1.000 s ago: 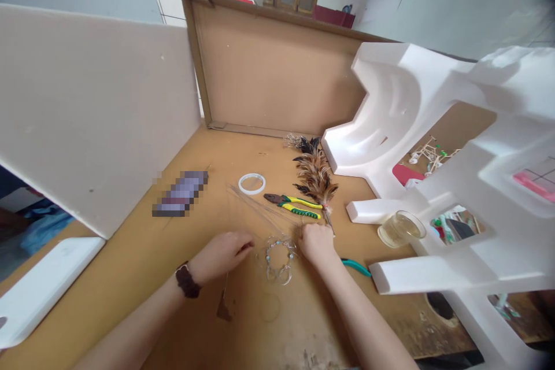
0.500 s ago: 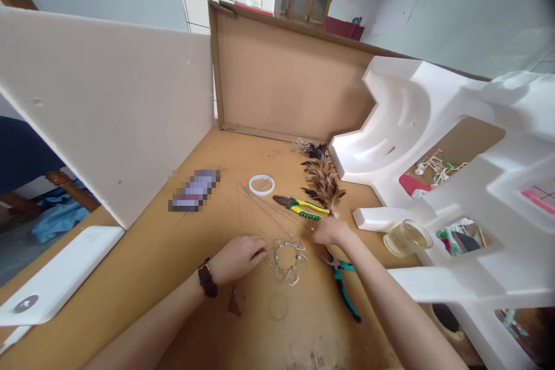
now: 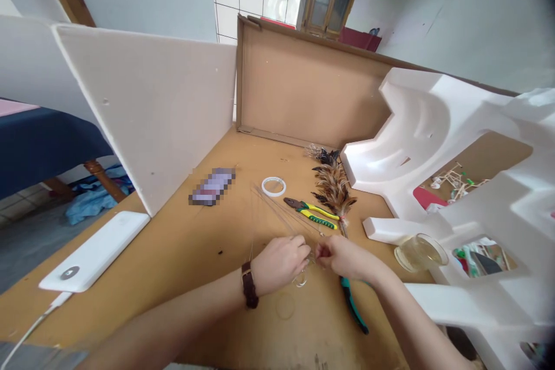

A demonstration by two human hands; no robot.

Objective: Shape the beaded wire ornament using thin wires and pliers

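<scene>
My left hand (image 3: 282,263), with a brown strap on its wrist, has its fingers curled over the beaded wire ring, closed on it. Most of the beaded wire ring (image 3: 300,281) is hidden, and only a few loops show below the fingers. Just to the right, my right hand (image 3: 340,255) is closed in a pinch beside the ring. Whatever its fingertips hold is too small to make out. Under my right wrist lie green-handled pliers (image 3: 354,307), their jaws covered. Yellow-green pliers (image 3: 311,213) and thin wires (image 3: 273,207) lie beyond my hands.
A bundle of brown feathers (image 3: 333,182) lies by the white foam piece (image 3: 368,156). A glass of pale liquid (image 3: 420,253) stands right. Also on the table are a white ring (image 3: 273,187), a faint thin hoop (image 3: 285,306), a blurred phone-like object (image 3: 212,187) and a white power bank (image 3: 95,251).
My left hand has moved right onto the beaded wire ring, now mostly covered. My right hand has left the feathers' end and come down beside it. The view has shifted left.
</scene>
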